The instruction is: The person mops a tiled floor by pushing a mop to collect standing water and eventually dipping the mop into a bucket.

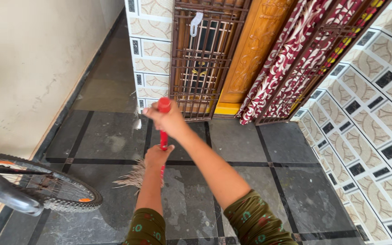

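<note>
I hold a broom with a red handle [163,136] upright in front of me. My right hand [169,120] grips the top end of the handle. Lower down, my left hand [156,156] is closed around the same handle. The broom's pale straw bristles [134,178] splay out to the left on the dark stone floor [246,149], partly hidden behind my left forearm. Both arms wear green patterned sleeves.
A bicycle wheel [46,195] juts in from the left. Ahead stand a brown metal grille gate [203,59], an orange wooden door [250,50] and a red-and-white patterned curtain [296,54]. A tiled wall [373,118] runs along the right, a plain cream wall [28,68] along the left.
</note>
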